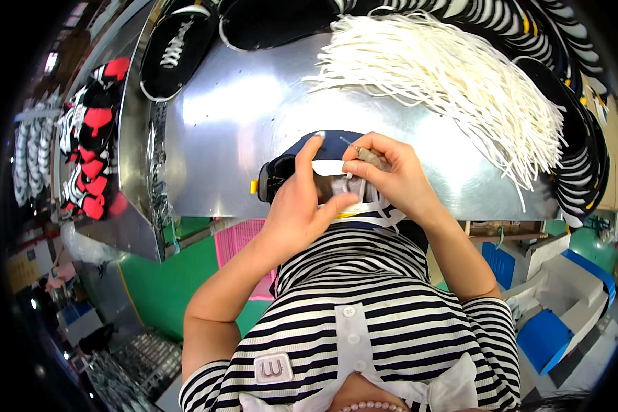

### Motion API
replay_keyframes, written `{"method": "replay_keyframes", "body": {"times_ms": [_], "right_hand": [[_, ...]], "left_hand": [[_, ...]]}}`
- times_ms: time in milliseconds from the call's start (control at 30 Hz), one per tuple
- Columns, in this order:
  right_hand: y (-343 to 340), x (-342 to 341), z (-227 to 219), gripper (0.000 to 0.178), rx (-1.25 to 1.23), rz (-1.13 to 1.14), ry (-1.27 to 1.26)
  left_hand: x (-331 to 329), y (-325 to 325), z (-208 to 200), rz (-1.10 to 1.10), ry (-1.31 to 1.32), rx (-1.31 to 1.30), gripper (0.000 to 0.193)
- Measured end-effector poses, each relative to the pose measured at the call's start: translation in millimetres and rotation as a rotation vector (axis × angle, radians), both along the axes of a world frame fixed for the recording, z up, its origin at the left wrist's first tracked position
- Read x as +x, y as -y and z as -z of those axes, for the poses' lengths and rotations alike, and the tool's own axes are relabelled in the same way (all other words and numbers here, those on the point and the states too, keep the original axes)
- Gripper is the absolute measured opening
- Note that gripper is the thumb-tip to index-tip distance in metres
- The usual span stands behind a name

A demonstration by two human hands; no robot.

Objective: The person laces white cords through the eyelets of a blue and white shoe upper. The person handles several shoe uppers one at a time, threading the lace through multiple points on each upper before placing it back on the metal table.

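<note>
A dark navy shoe (295, 150) with a white tongue (328, 167) lies at the near edge of the metal table, close against my body. My left hand (292, 213) grips its left side, the index finger reaching over the upper and the thumb across the opening. In my right hand (402, 175) is a thin metal hook tool (369, 157) with a wrapped, greyish handle. Its slim tip points left over the shoe. White shoelace (390, 218) hangs around the shoe's near side, below my right hand. Blur hides how the lace runs between my hands.
A large heap of white shoelaces (439, 75) covers the table's far right. Several black shoes (577, 151) line the right and far edges; a laced black one (175, 58) lies far left. Red, black and white shoe pieces (96, 130) hang left. A pink basket (237, 244) stands below.
</note>
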State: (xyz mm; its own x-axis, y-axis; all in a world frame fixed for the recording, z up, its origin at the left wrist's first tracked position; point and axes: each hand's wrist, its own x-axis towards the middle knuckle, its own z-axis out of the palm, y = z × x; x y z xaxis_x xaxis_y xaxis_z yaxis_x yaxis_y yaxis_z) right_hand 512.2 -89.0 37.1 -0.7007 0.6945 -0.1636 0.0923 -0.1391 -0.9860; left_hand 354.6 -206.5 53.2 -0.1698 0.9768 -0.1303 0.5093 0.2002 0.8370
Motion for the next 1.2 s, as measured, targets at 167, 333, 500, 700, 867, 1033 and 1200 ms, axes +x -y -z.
{"method": "replay_keyframes", "body": {"times_ms": [167, 333, 500, 700, 867, 1033, 1200], "right_hand": [[1, -9, -1, 0.012, 0.089, -0.032, 0.03], [11, 11, -18, 0.018, 0.25, 0.049, 0.085], [24, 27, -17, 0.012, 0.481, -0.007, 0.253], [29, 13, -9, 0.015, 0.771, -0.049, 0.419], [29, -20, 1, 0.02, 0.916, -0.018, 0.412], [17, 31, -49, 0.012, 0.684, -0.019, 0.599], [17, 42, -27, 0.037, 0.545, 0.056, 0.635]], "left_hand": [[8, -6, 9, -0.227, -0.218, 0.074, 0.053], [10, -4, 15, -0.23, -0.042, 0.106, 0.043], [10, -2, 19, -0.203, -0.024, 0.128, 0.041], [15, 2, 16, -0.147, 0.013, 0.128, 0.04], [15, -4, 23, -0.177, -0.051, 0.299, 0.044], [6, -10, 17, -0.346, 0.301, 0.09, 0.045], [4, -24, 6, -0.369, 0.514, 0.069, 0.037]]}}
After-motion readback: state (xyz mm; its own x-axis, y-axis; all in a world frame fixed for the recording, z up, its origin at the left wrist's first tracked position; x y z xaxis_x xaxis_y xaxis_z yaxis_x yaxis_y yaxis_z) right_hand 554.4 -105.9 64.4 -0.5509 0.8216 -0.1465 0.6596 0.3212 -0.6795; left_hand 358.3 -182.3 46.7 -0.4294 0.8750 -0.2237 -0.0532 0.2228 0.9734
